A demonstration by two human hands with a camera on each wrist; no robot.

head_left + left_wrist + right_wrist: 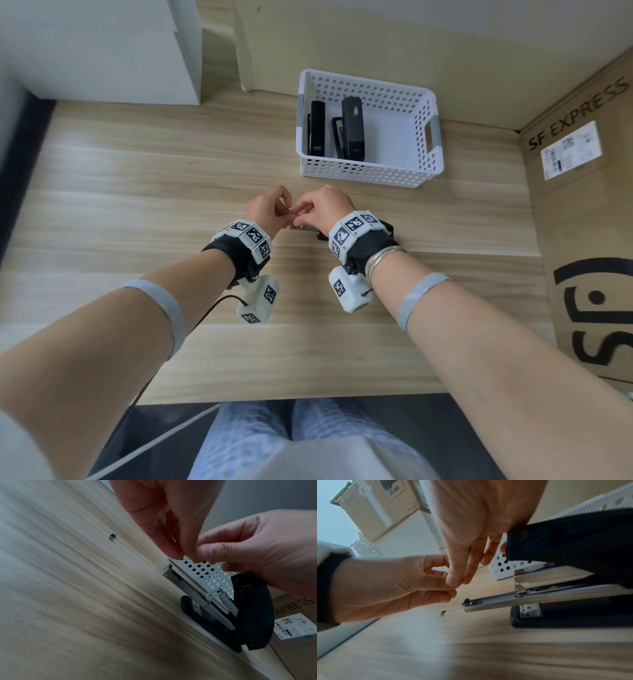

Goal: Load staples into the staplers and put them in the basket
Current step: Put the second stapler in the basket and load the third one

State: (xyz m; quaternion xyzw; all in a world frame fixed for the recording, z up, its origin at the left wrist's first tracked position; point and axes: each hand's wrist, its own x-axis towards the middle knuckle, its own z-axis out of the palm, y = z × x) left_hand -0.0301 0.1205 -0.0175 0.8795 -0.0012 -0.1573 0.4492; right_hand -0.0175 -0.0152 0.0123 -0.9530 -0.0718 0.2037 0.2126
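Both hands meet above the wooden table, fingertips together. My left hand [287, 215] and my right hand [300, 210] pinch a tiny strip of staples [461, 583] between thumbs and forefingers; it barely shows. Under my right wrist a black stapler [254, 615] lies on the table with its top swung up and its metal magazine [496, 601] bare, pointing left. A loose bit of staples [443, 613] lies on the table just left of the magazine's tip. Behind the hands stands a white perforated basket [370, 173] with three black staplers [352, 130] lying inside.
A large cardboard box [582, 212] marked SF EXPRESS walls off the table's right side. A white box [102, 51] stands at the back left. Bare wood [137, 188] stretches to the left and in front of the hands.
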